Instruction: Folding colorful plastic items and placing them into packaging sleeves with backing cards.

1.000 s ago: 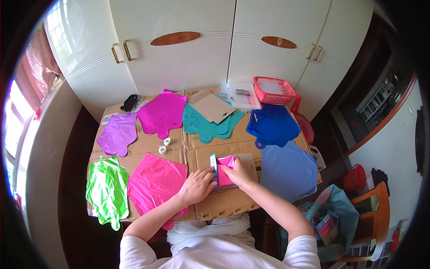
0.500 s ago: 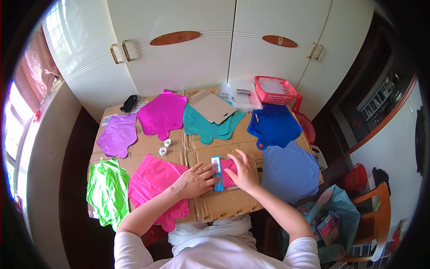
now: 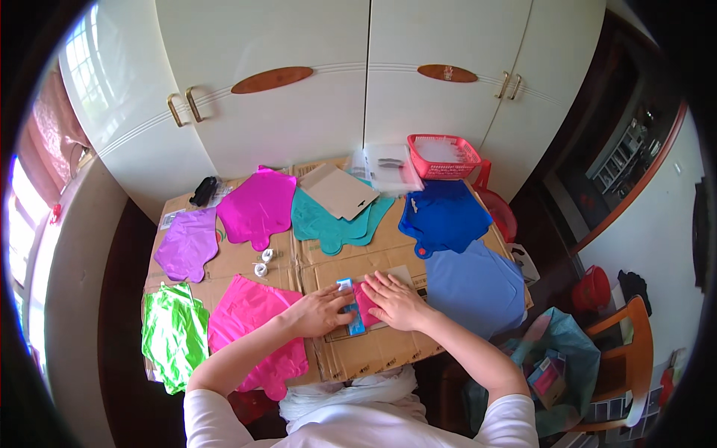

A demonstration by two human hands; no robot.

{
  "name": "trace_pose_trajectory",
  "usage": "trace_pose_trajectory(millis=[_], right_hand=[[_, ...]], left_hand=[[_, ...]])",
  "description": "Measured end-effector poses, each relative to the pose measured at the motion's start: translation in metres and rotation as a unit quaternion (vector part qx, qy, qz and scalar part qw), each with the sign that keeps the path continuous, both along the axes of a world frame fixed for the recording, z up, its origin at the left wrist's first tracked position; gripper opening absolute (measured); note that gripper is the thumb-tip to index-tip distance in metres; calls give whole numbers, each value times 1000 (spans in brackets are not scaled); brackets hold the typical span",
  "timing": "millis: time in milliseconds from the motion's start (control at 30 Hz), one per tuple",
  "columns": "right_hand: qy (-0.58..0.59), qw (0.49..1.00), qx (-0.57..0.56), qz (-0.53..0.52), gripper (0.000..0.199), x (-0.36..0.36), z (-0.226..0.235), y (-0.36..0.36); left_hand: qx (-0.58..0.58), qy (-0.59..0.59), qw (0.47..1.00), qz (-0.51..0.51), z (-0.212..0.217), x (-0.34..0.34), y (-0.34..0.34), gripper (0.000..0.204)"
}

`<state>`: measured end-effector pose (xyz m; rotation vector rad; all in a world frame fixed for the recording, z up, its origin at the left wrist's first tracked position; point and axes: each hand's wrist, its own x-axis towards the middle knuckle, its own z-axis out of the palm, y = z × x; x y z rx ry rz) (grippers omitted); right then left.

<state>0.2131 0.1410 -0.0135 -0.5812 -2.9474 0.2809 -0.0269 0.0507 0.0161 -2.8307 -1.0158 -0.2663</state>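
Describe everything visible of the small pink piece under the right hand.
The small bright-pink film-like piece looks smooth and thin, lying flat over the brown cardboard tabletop. The palm-down right hand covers much of it, hiding its full outline. Its left side borders a narrow blue strip, on which the left hand rests.

The right grip (image 3: pixel 399 304) hides part of a folded pink sheet (image 3: pixel 364 308), and the left grip (image 3: pixel 320 312) covers part of a blue strip (image 3: pixel 356 325), its markings too small to read. A tan card (image 3: pixel 337 190) conceals some of the teal sheets (image 3: pixel 332 237). The top edge cuts off the white cabinet (image 3: pixel 284 37), the lower edge the white shirt (image 3: pixel 358 429).
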Motion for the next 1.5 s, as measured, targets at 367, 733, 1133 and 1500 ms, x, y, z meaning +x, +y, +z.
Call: trace_pose_trajectory(millis=[367, 733, 1133, 1500], right_hand=[[270, 953, 97, -97, 17, -14, 41, 159], [235, 917, 161, -277, 19, -3, 78, 361], [-36, 993, 52, -98, 30, -61, 25, 313], [146, 960, 213, -104, 28, -41, 25, 282]], left_hand=[[25, 71, 977, 200, 15, 68, -80, 29], [42, 74, 956, 280, 6, 87, -77, 30], [26, 116, 951, 287, 11, 92, -66, 32], [19, 82, 951, 298, 7, 92, -63, 31]])
